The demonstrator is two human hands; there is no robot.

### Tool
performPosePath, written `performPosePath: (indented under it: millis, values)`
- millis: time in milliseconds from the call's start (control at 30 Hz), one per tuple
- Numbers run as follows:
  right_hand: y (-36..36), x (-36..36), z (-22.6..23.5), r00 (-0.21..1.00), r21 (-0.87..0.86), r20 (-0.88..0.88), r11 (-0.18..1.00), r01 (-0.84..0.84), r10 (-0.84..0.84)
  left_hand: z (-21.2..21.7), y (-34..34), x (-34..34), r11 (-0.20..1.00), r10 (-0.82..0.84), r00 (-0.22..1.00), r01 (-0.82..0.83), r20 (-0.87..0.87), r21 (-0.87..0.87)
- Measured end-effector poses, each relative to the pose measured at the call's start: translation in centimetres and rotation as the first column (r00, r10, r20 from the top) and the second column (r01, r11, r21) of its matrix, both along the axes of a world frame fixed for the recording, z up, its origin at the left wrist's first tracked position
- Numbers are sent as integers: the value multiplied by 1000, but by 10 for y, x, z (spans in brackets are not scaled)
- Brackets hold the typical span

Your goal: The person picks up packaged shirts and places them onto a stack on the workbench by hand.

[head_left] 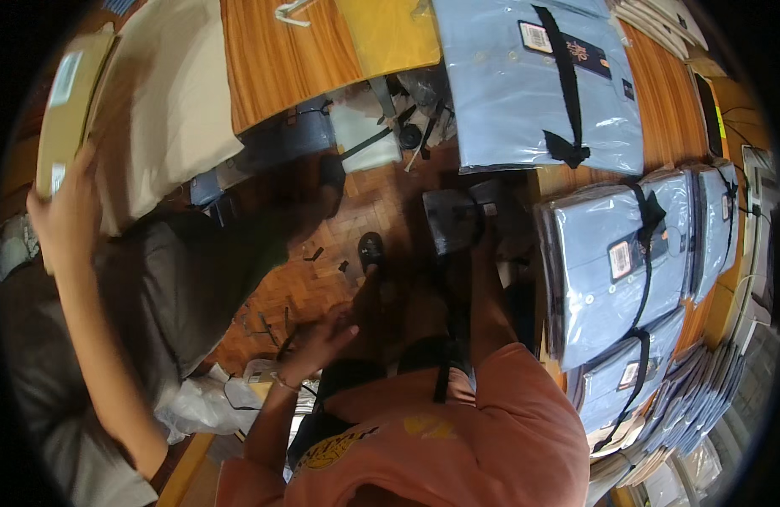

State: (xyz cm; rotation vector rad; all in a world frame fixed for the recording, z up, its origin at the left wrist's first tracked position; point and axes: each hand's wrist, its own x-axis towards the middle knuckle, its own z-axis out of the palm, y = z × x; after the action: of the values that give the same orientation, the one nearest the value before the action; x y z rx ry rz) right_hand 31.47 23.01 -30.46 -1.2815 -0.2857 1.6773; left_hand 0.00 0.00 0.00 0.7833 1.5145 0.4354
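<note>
My left hand hovers in front of my lap, its fingers loosely apart and nothing in them. A thin bracelet circles that wrist. Down in the shadow below the table, my right hand grips the right edge of a dark plastic-wrapped packet; its fingertips are hard to make out. Above it on the table lies a stack of light-blue folded shirts in clear plastic, tied with a black strip. More tied bundles of blue shirts stand close to my right arm.
At the left, another person's hand touches a tan package beside cream folded cloth. A yellow packet and a white hanger lie on the wooden table. Black scraps litter the parquet floor.
</note>
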Motion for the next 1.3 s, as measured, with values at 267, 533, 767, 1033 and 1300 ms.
performPosePath:
  millis: [267,533,767,1033,1300]
  values:
    - [16,26,-118,996,-140,41,987,80,-75,32,192,-72,518,496,726,194,-477,833]
    - [14,16,-113,910,-231,412,960,159,-51,-19,255,-85,515,717,106,587,-689,625]
    - [29,61,-175,919,-153,385,976,158,-89,-38,277,-84,314,882,106,593,-459,741]
    - [90,59,-183,994,77,-13,992,-104,105,-49,281,-78,358,905,-12,562,-425,746]
    - [43,55,-157,964,-122,224,985,-120,145,-34,292,-73,384,885,34,512,-464,769]
